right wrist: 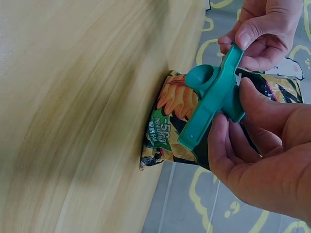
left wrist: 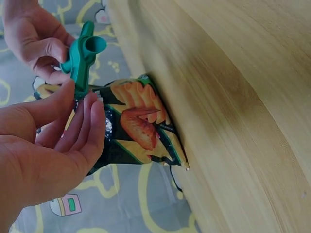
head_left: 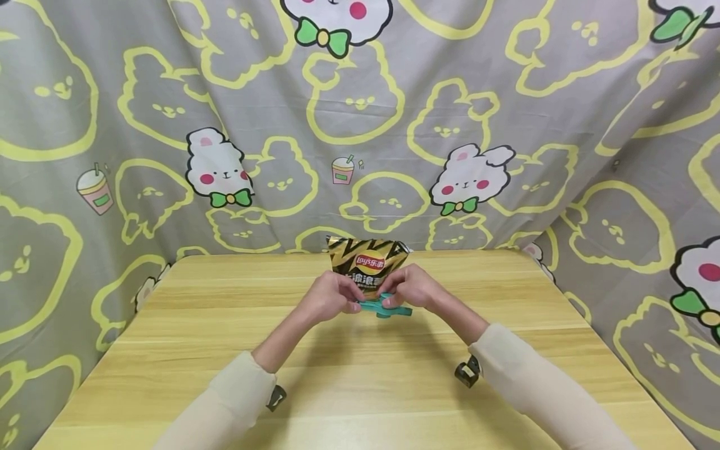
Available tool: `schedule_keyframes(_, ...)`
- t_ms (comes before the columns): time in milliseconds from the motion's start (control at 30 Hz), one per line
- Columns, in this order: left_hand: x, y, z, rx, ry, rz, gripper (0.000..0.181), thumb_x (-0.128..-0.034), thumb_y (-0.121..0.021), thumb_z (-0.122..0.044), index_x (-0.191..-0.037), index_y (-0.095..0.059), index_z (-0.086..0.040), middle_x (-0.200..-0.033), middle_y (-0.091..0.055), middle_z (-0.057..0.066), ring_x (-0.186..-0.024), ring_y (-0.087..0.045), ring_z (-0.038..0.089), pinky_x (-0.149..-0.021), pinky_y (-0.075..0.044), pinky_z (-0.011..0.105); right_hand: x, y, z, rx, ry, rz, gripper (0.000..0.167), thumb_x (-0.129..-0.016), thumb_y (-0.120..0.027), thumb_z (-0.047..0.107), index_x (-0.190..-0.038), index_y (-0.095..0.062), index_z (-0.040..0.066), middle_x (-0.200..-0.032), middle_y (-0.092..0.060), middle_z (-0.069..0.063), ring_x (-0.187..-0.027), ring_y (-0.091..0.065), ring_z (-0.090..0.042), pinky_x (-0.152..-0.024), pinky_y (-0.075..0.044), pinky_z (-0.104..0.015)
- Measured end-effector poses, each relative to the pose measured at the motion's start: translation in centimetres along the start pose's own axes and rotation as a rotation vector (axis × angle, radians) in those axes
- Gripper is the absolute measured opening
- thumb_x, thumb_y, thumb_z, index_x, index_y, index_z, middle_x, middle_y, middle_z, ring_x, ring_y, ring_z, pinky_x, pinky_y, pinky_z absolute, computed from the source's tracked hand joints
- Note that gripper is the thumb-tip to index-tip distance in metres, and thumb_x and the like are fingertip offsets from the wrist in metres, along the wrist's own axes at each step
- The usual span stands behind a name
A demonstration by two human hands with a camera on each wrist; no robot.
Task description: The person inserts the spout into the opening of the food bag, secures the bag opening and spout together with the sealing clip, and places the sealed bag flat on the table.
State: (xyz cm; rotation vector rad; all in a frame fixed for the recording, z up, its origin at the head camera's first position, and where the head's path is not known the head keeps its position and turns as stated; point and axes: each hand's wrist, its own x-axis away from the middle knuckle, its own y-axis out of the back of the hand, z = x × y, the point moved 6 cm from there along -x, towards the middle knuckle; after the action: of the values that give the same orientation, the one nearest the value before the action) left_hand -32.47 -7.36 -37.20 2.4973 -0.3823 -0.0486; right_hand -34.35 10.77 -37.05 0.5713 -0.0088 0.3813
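Note:
A teal bag clip with a round spout is held between both hands, in front of a black and gold chip bag. My left hand pinches one end of the clip between thumb and fingers. Around the clip's middle, near the spout, my right hand grips with thumb and fingers. In the right wrist view the clip crosses in front of the bag. The bag stands upright on the table behind the hands. Whether the clip touches the bag cannot be told.
The wooden table spreads out in front of the hands, with the bag close to its far edge. A grey curtain with cartoon animals hangs behind the table and at both sides.

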Motion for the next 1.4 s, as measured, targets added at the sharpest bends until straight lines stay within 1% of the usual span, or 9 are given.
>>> schedule_keyframes(167,-0.11,-0.35,-0.14,0.002,-0.024,0.006,0.011,-0.0798,-0.083,0.000,-0.086,-0.076,-0.007,-0.080,-0.073,0.001,-0.076,-0.070,0.013,-0.078,-0.057,0.033,-0.08,0.01,-0.21,0.009,-0.005,-0.015,0.013,-0.078,-0.083,0.001,-0.091,-0.080,0.004,-0.083,-0.076,-0.003,-0.080,-0.064,-0.016,-0.073,-0.051,-0.027)
schedule_keyframes(367,-0.04,-0.46,-0.35,-0.045,-0.039,-0.019,0.013,-0.0781,-0.085,-0.002,-0.085,-0.076,-0.008,-0.079,-0.072,-0.001,-0.074,-0.066,0.013,-0.074,-0.054,0.031,-0.14,0.01,-0.29,0.011,-0.006,-0.021,0.014,-0.079,-0.082,0.001,-0.093,-0.079,0.002,-0.084,-0.076,-0.004,-0.080,-0.065,-0.017,-0.074,-0.051,-0.027)
schedule_keyframes(600,-0.11,-0.53,-0.27,-0.049,-0.052,-0.033,0.013,-0.0772,-0.086,-0.003,-0.082,-0.075,-0.009,-0.076,-0.071,-0.001,-0.072,-0.066,0.013,-0.070,-0.052,0.029,-0.20,-0.03,-0.26,0.021,-0.008,-0.033,0.015,-0.081,-0.082,0.003,-0.096,-0.079,0.001,-0.085,-0.077,-0.004,-0.081,-0.065,-0.017,-0.074,-0.052,-0.027)
schedule_keyframes(833,-0.03,-0.52,0.06,-0.023,-0.018,-0.031,0.013,-0.0773,-0.086,-0.004,-0.080,-0.074,-0.010,-0.077,-0.071,-0.001,-0.075,-0.065,0.014,-0.073,-0.051,0.032,-0.13,-0.08,-0.27,0.026,-0.013,-0.051,0.011,-0.081,-0.082,0.006,-0.091,-0.080,0.005,-0.084,-0.075,-0.002,-0.085,-0.062,-0.018,-0.075,-0.051,-0.029)
schedule_keyframes(1033,0.01,-0.57,0.21,-0.016,-0.012,-0.028,0.013,-0.0775,-0.086,-0.006,-0.081,-0.074,-0.010,-0.079,-0.071,-0.001,-0.077,-0.065,0.015,-0.075,-0.051,0.033,-0.05,-0.07,-0.27,0.045,-0.006,-0.063,0.010,-0.082,-0.083,0.009,-0.091,-0.080,0.007,-0.086,-0.076,-0.001,-0.088,-0.062,-0.018,-0.076,-0.051,-0.029)
schedule_keyframes(1167,-0.03,-0.61,0.33,-0.018,-0.006,-0.032,0.014,-0.0770,-0.086,-0.006,-0.081,-0.074,-0.010,-0.079,-0.071,-0.001,-0.078,-0.065,0.015,-0.075,-0.051,0.033,-0.05,-0.11,-0.33,0.044,0.002,-0.057,0.011,-0.081,-0.083,0.008,-0.092,-0.080,0.006,-0.084,-0.076,-0.002,-0.085,-0.063,-0.018,-0.074,-0.051,-0.028)
schedule_keyframes(1400,-0.01,-0.48,0.51,-0.012,0.010,-0.044,0.014,-0.0765,-0.087,-0.006,-0.081,-0.074,-0.010,-0.080,-0.071,0.000,-0.078,-0.064,0.016,-0.074,-0.050,0.032,-0.03,-0.31,-0.14,0.047,0.018,-0.030,0.017,-0.080,-0.082,0.003,-0.097,-0.079,0.002,-0.084,-0.076,-0.003,-0.080,-0.064,-0.016,-0.073,-0.051,-0.027)
